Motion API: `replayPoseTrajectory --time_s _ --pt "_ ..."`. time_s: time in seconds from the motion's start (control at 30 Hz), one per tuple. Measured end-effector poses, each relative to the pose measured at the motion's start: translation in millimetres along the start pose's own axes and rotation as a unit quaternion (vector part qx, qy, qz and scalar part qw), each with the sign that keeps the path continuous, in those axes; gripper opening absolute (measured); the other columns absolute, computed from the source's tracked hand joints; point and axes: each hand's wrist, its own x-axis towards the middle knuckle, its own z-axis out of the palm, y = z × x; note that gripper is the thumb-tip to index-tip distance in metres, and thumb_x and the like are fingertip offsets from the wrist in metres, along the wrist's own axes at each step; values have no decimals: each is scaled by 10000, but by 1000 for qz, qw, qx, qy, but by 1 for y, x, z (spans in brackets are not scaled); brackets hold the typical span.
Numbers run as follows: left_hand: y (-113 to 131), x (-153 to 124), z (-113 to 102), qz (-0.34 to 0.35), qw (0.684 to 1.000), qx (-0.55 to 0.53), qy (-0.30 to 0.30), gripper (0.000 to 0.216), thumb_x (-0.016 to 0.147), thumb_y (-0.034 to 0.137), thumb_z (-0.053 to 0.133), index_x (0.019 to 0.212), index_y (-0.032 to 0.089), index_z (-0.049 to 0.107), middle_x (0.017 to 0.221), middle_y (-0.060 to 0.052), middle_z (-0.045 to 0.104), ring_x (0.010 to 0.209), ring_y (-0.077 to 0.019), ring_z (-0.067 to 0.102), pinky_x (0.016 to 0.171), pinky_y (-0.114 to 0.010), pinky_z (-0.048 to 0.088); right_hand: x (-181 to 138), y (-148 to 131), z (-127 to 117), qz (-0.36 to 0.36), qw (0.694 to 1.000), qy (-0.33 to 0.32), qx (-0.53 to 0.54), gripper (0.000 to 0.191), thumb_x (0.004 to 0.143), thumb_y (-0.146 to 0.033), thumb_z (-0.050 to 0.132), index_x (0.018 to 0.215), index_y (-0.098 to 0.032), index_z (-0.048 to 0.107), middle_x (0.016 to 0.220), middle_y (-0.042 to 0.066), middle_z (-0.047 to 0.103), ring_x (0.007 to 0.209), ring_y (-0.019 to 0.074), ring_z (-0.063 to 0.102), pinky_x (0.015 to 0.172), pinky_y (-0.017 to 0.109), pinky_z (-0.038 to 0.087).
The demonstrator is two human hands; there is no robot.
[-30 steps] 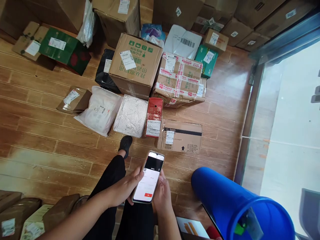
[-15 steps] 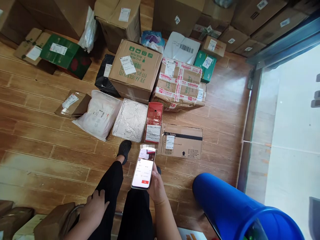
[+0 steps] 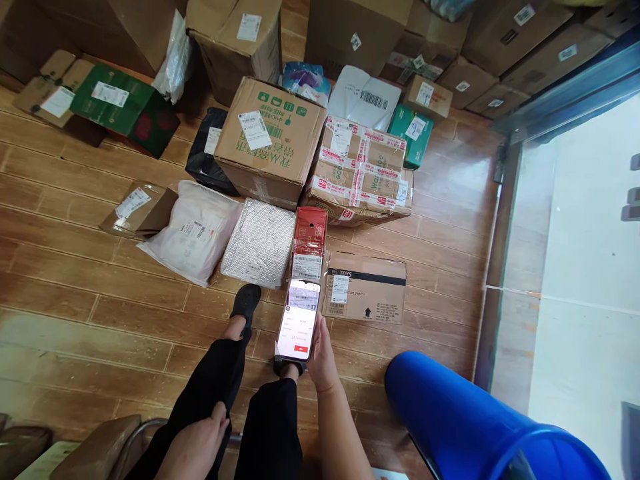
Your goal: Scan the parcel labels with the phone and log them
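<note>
My right hand (image 3: 321,357) grips a smartphone (image 3: 299,320) with a lit white screen, held out low over the floor just in front of a red packet (image 3: 309,241) with a barcode label. My left hand (image 3: 196,445) rests on my left thigh, fingers curled over the black trouser leg, holding nothing. Right of the phone lies a flat cardboard box (image 3: 365,287) printed with "TOYS". Left of the red packet are a silver bubble-wrap parcel (image 3: 260,244) and a white plastic mailer (image 3: 193,230).
Many labelled parcels and cartons cover the wooden floor ahead, among them a large brown box (image 3: 270,139) and a taped box (image 3: 361,170). A blue barrel (image 3: 470,427) lies at lower right. A doorway threshold (image 3: 497,253) runs along the right. Brown parcels (image 3: 95,450) sit at lower left.
My left hand let go of the phone and dropped to my thigh. My right hand has carried the phone forward, towards the red packet's label.
</note>
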Motion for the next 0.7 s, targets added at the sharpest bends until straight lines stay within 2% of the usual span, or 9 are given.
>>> replayPoseTrajectory --time_s 0.1,0.23,0.37,0.6,0.7 --pt "2 11 6 40 999 10 -18 331 885 102 320 1132 145 536 883 -92 717 835 -239 680 699 -346 492 3 -7 5 -9 1000 1 -5 521 719 -639 601 1096 -281 630 1216 2 664 1267 233 481 1099 396 305" --pt "3 28 5 51 998 27 -16 383 868 42 269 908 133 640 861 -99 718 826 -240 680 726 -390 508 6 -12 5 -25 1000 3 -16 523 748 -625 582 1134 -274 615 1256 7 640 1271 227 479 1125 404 260" --pt "1 36 3 53 998 41 -11 301 903 77 338 897 120 636 851 -60 707 821 -186 668 778 -391 519 5 -14 6 -25 1000 8 -16 539 737 -644 577 1131 -278 616 1273 6 629 1290 235 457 1138 426 228" --pt "0 34 -1 53 998 44 -4 262 908 91 378 864 119 635 807 -29 687 759 -149 645 746 -345 522 0 -18 13 -10 1000 -7 -19 543 745 -674 535 1111 -282 614 1220 13 660 1273 236 479 1089 412 332" --pt "2 34 -4 53 998 44 -6 266 906 83 377 852 117 636 783 -23 680 735 -141 637 725 -331 520 -2 -17 10 -17 999 -21 -32 505 751 -595 596 1146 -280 579 1221 24 653 1215 242 533 1042 409 392"
